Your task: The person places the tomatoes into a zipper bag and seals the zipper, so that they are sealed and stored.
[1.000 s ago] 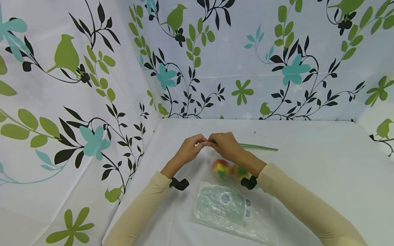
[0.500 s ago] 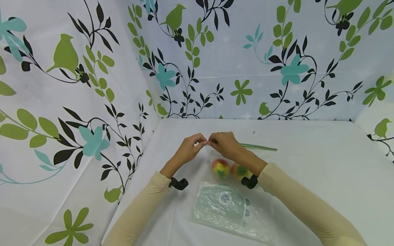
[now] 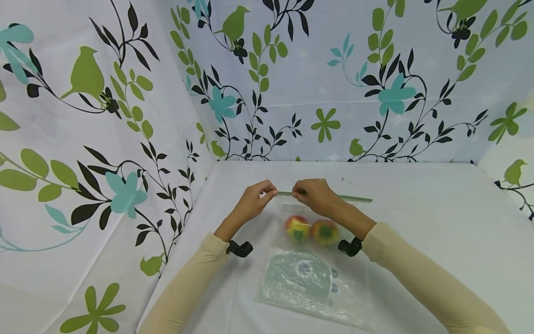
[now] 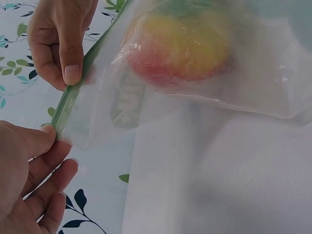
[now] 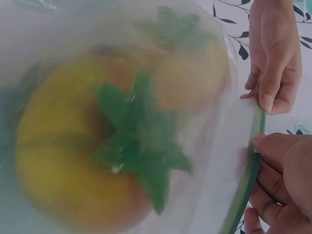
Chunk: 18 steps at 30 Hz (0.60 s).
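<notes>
A clear zip bag with a green zip strip lies across the table. Inside are two round red-and-yellow fruits with green star-shaped leaf tops, blurred by the plastic. At the left end of the strip my left hand pinches the bag's corner between thumb and fingers. My right hand pinches the same strip a short way to the right, thumb on top. In the left wrist view a stretch of green zip runs between both hands.
Nearer the body, a clear plastic packet with a pale teal piece inside lies on the white table. A leaf-and-bird patterned curtain hangs behind and to the left. Each wrist wears a black camera.
My right hand has slid right along the zip, away from my left hand, and green strip now shows between them. The right fruit is more in sight. My left hand stays nearly in place.
</notes>
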Each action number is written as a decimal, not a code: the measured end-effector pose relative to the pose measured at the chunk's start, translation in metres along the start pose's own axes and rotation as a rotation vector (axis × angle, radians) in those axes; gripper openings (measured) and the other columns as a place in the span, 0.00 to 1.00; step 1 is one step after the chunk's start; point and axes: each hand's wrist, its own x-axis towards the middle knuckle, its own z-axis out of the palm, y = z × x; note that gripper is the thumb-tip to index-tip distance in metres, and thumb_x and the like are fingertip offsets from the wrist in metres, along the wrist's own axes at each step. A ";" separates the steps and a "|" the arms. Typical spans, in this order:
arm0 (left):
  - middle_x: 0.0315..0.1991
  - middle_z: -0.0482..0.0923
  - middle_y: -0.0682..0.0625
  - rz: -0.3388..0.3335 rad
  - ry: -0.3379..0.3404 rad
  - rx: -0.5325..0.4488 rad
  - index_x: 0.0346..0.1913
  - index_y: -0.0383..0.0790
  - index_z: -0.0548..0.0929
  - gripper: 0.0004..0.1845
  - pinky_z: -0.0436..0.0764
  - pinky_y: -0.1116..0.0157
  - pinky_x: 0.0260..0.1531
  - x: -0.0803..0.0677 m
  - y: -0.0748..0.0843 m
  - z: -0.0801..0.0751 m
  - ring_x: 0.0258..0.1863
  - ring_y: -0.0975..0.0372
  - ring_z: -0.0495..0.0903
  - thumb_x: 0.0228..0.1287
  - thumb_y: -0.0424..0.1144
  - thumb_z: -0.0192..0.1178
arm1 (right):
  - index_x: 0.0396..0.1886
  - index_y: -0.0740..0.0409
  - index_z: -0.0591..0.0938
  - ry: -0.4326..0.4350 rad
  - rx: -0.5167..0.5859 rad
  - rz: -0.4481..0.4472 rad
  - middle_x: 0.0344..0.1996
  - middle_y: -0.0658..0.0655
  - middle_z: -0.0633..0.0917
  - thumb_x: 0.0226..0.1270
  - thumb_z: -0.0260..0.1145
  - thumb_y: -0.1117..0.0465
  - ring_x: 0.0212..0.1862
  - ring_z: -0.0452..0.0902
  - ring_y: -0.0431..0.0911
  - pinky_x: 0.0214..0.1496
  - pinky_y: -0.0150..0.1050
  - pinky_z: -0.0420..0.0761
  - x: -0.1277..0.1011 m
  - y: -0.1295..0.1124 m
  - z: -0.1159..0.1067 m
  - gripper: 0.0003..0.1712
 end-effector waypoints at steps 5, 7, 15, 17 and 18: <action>0.38 0.84 0.44 -0.021 0.000 -0.003 0.41 0.41 0.82 0.05 0.77 0.57 0.44 0.000 0.001 0.001 0.39 0.60 0.79 0.75 0.39 0.59 | 0.41 0.59 0.87 -0.038 0.034 0.054 0.36 0.50 0.87 0.72 0.66 0.62 0.39 0.82 0.43 0.45 0.43 0.81 -0.009 0.006 -0.008 0.06; 0.39 0.84 0.44 -0.028 -0.001 0.000 0.41 0.41 0.83 0.05 0.77 0.58 0.43 0.001 0.001 0.001 0.39 0.60 0.79 0.75 0.39 0.59 | 0.41 0.59 0.87 -0.039 0.042 0.057 0.36 0.50 0.87 0.72 0.67 0.63 0.39 0.82 0.43 0.45 0.43 0.81 -0.014 0.009 -0.011 0.05; 0.41 0.84 0.46 -0.001 0.003 0.001 0.42 0.40 0.83 0.06 0.78 0.53 0.47 0.001 0.001 0.000 0.44 0.58 0.80 0.75 0.38 0.59 | 0.43 0.58 0.86 -0.050 0.055 0.073 0.38 0.51 0.87 0.72 0.67 0.63 0.42 0.83 0.45 0.48 0.46 0.81 -0.031 0.021 -0.024 0.05; 0.41 0.84 0.46 -0.002 0.012 -0.001 0.42 0.39 0.83 0.06 0.78 0.51 0.47 0.000 0.000 -0.001 0.44 0.57 0.80 0.75 0.38 0.59 | 0.43 0.59 0.86 -0.050 0.057 0.067 0.38 0.52 0.87 0.71 0.67 0.64 0.42 0.83 0.45 0.52 0.49 0.79 -0.035 0.024 -0.028 0.05; 0.41 0.84 0.46 -0.005 0.017 -0.002 0.42 0.38 0.83 0.06 0.78 0.50 0.47 -0.001 0.000 -0.002 0.44 0.57 0.80 0.74 0.38 0.59 | 0.43 0.58 0.86 -0.051 0.058 0.066 0.38 0.52 0.87 0.71 0.67 0.64 0.43 0.83 0.45 0.55 0.51 0.77 -0.038 0.025 -0.030 0.05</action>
